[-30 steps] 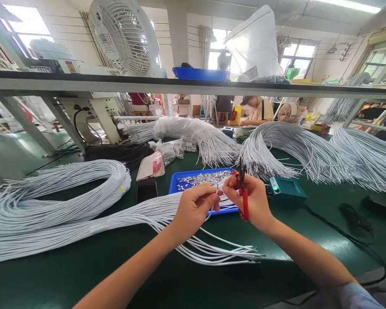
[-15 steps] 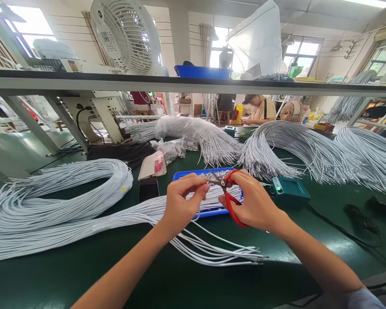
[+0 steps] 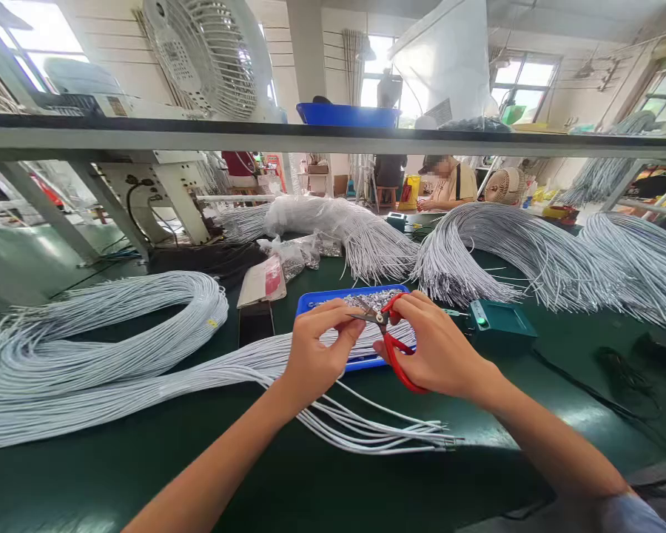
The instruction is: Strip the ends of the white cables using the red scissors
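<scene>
My left hand [image 3: 322, 348] is closed in a pinch on the end of a white cable [image 3: 342, 373], most of it hidden behind the fingers. My right hand [image 3: 441, 346] grips the red handles of a pair of scissors [image 3: 389, 342]. Their dark blades are parted and point left, with the lower blade at my left fingertips. Below both hands sits a blue tray [image 3: 306, 302] holding small shiny metal pieces. A bundle of white cables [image 3: 211, 379] runs across the tray's front part from the left, and several loose ends [image 3: 388, 437] spread over the green table.
A coiled cable bundle [image 3: 200, 326] lies left; more bundles [image 3: 533, 237] lie along the back. A phone [image 3: 256, 326] and a green device with a lit lamp [image 3: 502, 329] flank the tray. A shelf [image 3: 333, 141] crosses above, and a person [image 3: 452, 181] sits beyond.
The scissor blades have come closer together and shifted slightly left, the lower one now against my left fingertips. My left hand has moved a little to the right. The view has tilted slightly.
</scene>
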`<state>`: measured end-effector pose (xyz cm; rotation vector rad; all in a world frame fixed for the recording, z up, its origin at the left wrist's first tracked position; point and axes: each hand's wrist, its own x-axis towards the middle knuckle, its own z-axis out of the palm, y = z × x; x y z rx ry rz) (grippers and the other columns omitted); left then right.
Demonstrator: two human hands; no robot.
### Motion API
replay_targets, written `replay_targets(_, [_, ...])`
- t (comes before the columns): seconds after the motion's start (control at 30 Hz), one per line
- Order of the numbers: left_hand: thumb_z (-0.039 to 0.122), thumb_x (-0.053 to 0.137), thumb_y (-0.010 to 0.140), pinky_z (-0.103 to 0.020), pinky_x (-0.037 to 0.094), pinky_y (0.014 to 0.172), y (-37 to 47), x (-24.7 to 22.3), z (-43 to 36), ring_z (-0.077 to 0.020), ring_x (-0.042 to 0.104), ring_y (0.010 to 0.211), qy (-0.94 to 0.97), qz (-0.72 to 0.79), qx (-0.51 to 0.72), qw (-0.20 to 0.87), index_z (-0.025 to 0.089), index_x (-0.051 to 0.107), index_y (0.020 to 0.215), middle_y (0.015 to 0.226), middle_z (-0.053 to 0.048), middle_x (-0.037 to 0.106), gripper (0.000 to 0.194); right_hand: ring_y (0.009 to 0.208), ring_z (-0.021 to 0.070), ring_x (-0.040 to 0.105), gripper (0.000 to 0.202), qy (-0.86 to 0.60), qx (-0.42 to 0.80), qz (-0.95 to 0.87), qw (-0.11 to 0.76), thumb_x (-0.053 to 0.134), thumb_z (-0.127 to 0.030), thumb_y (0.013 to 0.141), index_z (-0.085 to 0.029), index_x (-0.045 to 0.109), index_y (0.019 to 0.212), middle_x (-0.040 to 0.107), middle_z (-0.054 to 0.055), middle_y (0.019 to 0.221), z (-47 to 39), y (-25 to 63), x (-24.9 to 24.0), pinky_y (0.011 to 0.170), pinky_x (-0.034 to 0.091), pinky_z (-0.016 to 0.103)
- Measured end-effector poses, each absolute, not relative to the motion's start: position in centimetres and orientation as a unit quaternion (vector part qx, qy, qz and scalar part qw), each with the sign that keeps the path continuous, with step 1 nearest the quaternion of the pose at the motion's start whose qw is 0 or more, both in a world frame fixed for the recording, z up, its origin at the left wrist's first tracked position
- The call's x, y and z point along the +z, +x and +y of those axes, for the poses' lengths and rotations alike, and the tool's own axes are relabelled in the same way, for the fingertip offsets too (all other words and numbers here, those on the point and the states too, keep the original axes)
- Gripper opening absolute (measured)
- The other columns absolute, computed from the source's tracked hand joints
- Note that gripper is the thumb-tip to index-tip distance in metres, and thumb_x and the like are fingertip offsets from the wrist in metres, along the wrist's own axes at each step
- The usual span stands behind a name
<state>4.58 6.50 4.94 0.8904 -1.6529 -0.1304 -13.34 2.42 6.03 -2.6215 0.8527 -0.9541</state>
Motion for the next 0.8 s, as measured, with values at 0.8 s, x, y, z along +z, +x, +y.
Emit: replay_targets(0.8, [0.014,0.058,0.084,-0.022,0.046,0.053,5.2,5.0,6.2,-0.0101,0.053,0.055,0.418,-0.669,-0.050,0.613,0.015,0.066,0.076,0.061,0.000,0.058,0.011,0.068,0.0166,0.046,0.022,-0.890,-0.286,0.323,0.148,0.056,-0.032,0.087,-0.018,0.049,0.072,0.056,0.003,0.072,1.8,-14.3,6.9,0.061,0.035,0.030])
